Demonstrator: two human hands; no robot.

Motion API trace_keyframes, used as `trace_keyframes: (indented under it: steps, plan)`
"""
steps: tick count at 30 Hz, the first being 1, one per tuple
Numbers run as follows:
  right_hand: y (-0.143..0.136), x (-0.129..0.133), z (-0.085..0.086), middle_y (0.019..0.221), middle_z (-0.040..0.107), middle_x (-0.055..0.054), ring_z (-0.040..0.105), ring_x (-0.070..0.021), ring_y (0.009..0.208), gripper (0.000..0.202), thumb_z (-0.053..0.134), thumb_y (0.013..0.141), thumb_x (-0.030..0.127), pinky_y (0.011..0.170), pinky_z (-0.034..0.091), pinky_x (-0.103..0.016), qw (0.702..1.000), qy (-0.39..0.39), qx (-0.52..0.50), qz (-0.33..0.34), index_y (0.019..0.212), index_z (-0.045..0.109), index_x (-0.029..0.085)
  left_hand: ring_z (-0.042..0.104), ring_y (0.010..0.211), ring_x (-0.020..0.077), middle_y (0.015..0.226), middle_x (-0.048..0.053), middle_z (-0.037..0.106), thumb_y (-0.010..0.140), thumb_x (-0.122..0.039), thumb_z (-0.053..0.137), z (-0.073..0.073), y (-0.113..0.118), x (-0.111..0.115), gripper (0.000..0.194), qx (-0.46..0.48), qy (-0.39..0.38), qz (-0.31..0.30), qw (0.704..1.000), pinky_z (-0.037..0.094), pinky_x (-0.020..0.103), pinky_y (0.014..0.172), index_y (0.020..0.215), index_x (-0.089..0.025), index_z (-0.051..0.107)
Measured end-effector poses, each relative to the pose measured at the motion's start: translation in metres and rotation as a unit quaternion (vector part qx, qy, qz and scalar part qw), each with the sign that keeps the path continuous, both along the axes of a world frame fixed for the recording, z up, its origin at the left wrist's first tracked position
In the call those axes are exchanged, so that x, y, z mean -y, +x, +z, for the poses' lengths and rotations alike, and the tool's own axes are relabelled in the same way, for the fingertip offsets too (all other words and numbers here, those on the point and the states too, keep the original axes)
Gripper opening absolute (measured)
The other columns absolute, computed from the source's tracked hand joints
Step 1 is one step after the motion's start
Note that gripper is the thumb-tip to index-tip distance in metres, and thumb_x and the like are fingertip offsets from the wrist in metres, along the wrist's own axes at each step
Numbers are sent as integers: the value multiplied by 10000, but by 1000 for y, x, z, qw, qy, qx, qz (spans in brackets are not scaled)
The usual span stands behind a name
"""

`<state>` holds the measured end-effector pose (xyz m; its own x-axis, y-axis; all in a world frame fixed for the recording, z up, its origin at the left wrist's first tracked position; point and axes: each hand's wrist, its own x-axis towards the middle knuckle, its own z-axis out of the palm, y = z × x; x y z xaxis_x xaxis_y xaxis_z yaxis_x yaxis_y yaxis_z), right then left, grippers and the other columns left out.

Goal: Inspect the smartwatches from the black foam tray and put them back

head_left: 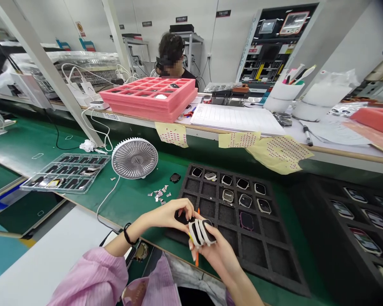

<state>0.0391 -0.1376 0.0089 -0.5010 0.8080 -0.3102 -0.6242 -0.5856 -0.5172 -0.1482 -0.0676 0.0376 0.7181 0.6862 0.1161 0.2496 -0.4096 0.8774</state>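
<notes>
- Centrally, a stack of smartwatches point(201, 233), pale-cased and dark-faced, is held above the near edge of the black foam tray point(285, 261), clear of its pockets
- Right hand point(220, 248): closed around the stack, the thumb lying along the outermost dark face and the fingers folded beneath
- Left hand point(174, 213): partly open, its fingers curled over and its thumb reaching to the opposite end of the stack; whether it grips or merely steadies cannot be told
- An orange stick point(197, 258) shows above and below the stack; the fingers that secure it are hidden
- Handling, as judged from appearance: each watch is probably light, its casing stiff, its face smooth, liable to slip against its neighbour and easily scratched or chipped
- Best hold, by the same judgement: across the pale casing rims, with even pressure at both ends of the stack, keeping fingertips and the stick's point off the faces
- Beyond the hands, further smartwatches point(246, 221), one purple-rimmed, sit singly in the tray's pockets; the soft-looking foam should cushion them, and their rims offer the safer purchase
</notes>
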Motion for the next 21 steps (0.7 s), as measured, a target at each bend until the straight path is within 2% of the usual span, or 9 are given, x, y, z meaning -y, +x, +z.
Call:
trace_keyframes:
  steps: [2,4,6,7,9,12,16,21]
  plan:
    - [1,-4,2,903,678,-98,609,-190,616,521,627,794,385,493,470,-295,999,-34,-20,4,1259,553,162,579,839,168,937,63,610,753,-409,712,1,-13,-9,307,-31,-3,31,999,445,247,691,866,-154,583]
    - [5,-7,3,930,684,-117,600,-179,621,499,620,794,386,525,458,-288,998,-57,-34,0,1226,576,139,589,831,172,936,63,617,833,-407,611,-2,-33,-20,253,-87,20,123,988,450,259,708,874,-158,609]
    - [9,-10,4,944,684,-126,593,-174,633,476,611,801,380,541,441,-279,997,-69,-43,-10,1203,591,126,592,794,176,959,72,617,867,-383,538,-9,-55,-29,242,-187,61,225,954,452,278,709,883,-162,635]
    - [11,-11,4,944,684,-125,588,-172,635,466,608,804,376,543,432,-275,996,-72,-47,-14,1196,596,124,593,819,189,978,77,616,864,-368,528,-13,-65,-32,236,-233,78,246,938,450,288,725,892,-168,649]
    - [14,-12,5,944,682,-123,581,-171,641,447,600,810,368,547,420,-272,996,-75,-53,-18,1188,602,129,589,889,215,1015,81,614,849,-343,526,-21,-79,-36,228,-288,97,244,921,444,302,765,926,-184,670]
    - [15,-13,6,949,678,-121,576,-170,646,423,585,823,360,556,411,-275,995,-76,-57,-17,1182,607,138,578,950,236,1039,84,617,818,-314,535,-27,-87,-37,231,-317,86,225,917,435,299,777,956,-196,678]
    - [13,-11,6,950,675,-125,576,-169,646,428,575,831,366,564,405,-278,996,-76,-54,-9,1185,603,127,603,843,208,999,75,642,791,-323,548,-27,-84,-42,214,-314,52,213,924,431,266,693,889,-191,685]
    - [12,-10,6,941,672,-122,572,-164,642,420,583,821,372,567,399,-278,995,-80,-50,-8,1163,614,131,614,705,188,804,59,680,748,-347,601,-26,-85,-52,193,-302,26,218,928,424,243,610,774,-168,668]
